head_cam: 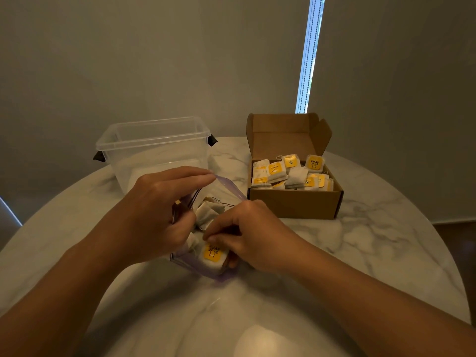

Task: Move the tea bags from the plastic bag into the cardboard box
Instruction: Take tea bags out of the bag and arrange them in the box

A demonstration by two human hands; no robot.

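Left hand (157, 215) holds the near-left rim of the plastic bag (231, 186). The grip is a thumb-and-finger pinch on the edge with the index finger stretched along the lip, likely to keep the mouth spread so the other hand can get in. Right hand (247, 235) is at the bag mouth, grip closed small, fingertips pinching a tea bag (212, 253) with a yellow label low in the bag; it is not lifted clear yet. More loose tea bags (208, 212) sit deeper in the bag, so the bag isn't empty. Bag lies on the counter (360, 240) right in front of the person. Cardboard box (293, 204) stands just to the right and behind, lid flap up and out of the way, and already holds a pile of packed tea bags (291, 171). It is close enough for a short carry. Clear plastic tub (154, 150) stands behind the bag on the left, not in use. Judged stage: mid-task, picking the next one.
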